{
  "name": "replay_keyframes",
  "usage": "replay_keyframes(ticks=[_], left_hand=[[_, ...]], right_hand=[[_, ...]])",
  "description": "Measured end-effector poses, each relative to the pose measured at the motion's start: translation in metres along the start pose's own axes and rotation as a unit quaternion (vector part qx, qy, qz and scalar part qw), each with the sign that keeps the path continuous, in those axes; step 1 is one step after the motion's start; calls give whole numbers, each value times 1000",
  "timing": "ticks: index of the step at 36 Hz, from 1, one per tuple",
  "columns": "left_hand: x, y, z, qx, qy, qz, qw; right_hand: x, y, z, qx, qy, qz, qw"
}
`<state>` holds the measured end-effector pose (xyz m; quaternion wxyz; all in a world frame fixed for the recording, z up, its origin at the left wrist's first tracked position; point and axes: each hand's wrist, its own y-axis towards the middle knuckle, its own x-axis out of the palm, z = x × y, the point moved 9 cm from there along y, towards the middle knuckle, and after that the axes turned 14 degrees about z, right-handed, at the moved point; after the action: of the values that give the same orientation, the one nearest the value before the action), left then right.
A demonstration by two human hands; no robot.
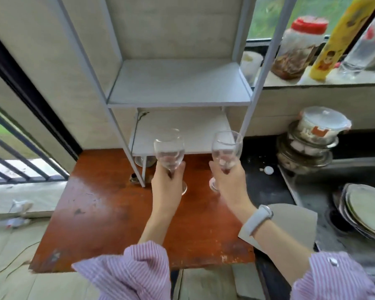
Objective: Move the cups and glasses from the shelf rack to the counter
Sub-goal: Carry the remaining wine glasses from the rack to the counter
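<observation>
Two clear stemmed wine glasses are held upright above the red-brown counter (108,213), in front of the white shelf rack (180,83). My left hand (167,182) grips the left glass (169,148) by its stem, its foot showing below my fingers. My right hand (230,180) holds the right glass (226,146) the same way. Both visible shelves of the rack are bare. Another glass foot (144,161) shows under the lowest shelf, mostly hidden.
A black sink area lies to the right with stacked plates (368,213) and stacked bowls with a lidded pot (312,139). Jars and bottles (301,46) stand on the window ledge. A grey board (290,226) lies beside my right forearm. Window bars are at the left.
</observation>
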<state>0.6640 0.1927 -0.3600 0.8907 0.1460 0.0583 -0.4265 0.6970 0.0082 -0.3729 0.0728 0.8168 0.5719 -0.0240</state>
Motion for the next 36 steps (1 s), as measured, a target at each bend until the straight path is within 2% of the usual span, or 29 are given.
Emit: replay_keyframes(ticks=[2,5,9,14,19,23,29,36], left_hand=[[7,-15,9,6,-2,-24,1000],[30,-36,37,29,-13,-69,997],[70,-69,87,79,-38,-126,988],[126,-125,152,126,-62,-180,974],[192,-221,221,155,-94,-254,950],[239,-328,277,211,-124,-313,918],[311,-497,342,224,-143,-421,867],[367,-682,419,267,-193,-537,776]], right_hand=[[-23,-6,-4,-9,-27,10,1000],[-57,-8,-14,5,-5,14,1000],[-125,0,-41,-55,-32,75,995],[-243,0,-69,-89,-67,164,980],[-383,-24,-79,-81,-88,216,969],[-510,-57,-74,-67,-94,295,948],[-693,-123,-64,-37,-113,394,911],[-873,-217,-62,-33,-138,512,847]])
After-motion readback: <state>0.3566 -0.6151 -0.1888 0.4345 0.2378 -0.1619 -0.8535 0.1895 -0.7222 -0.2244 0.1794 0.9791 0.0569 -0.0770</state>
